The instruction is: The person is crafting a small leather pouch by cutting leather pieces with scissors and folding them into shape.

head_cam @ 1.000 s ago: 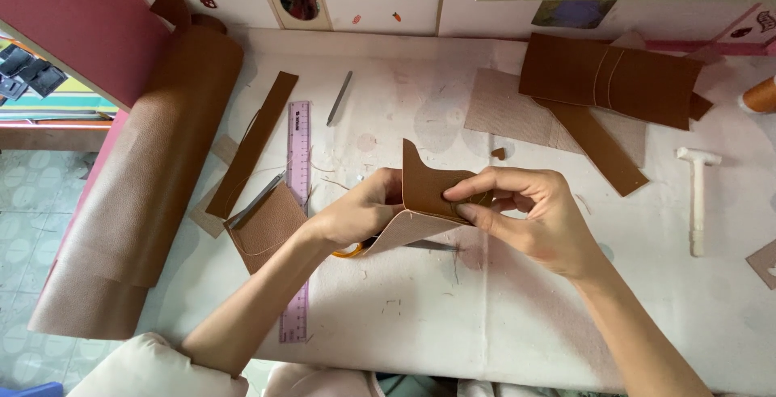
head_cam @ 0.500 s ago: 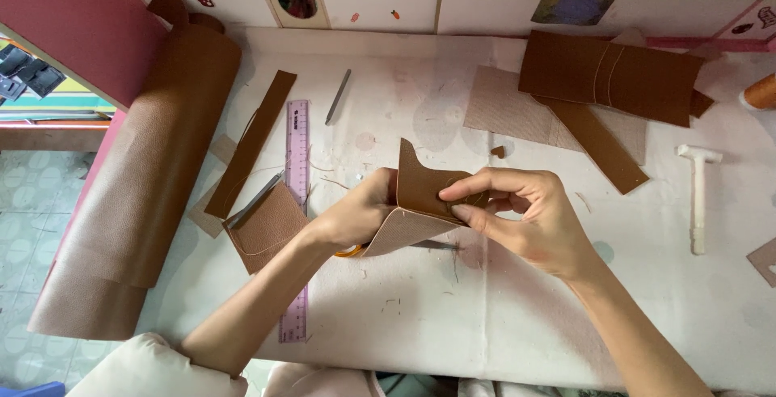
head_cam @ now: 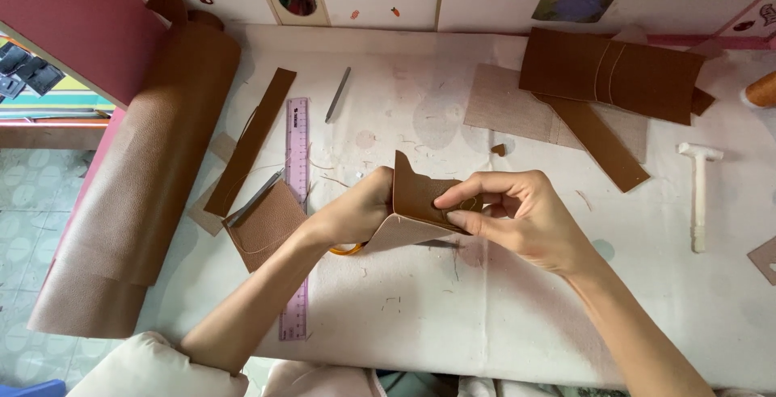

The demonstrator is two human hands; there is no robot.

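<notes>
Little has shifted since a second ago: both hands stay at the middle of the table (head_cam: pixel 485 316), the right fingers having crept only slightly along the folded brown leather piece (head_cam: pixel 416 203). The left hand (head_cam: pixel 356 215) closes its grip on the piece's left side from behind, and the right hand (head_cam: pixel 517 219) pinches its right edge between thumb and forefinger, so the piece stands tilted just above the table. An orange loop, perhaps a scissor handle (head_cam: pixel 347 249), peeks out under the left hand. To the left lie a purple ruler (head_cam: pixel 296 219), a square of brown leather (head_cam: pixel 267 225) and a big leather roll (head_cam: pixel 141 179); a white hammer (head_cam: pixel 698 195) lies well to the right.
</notes>
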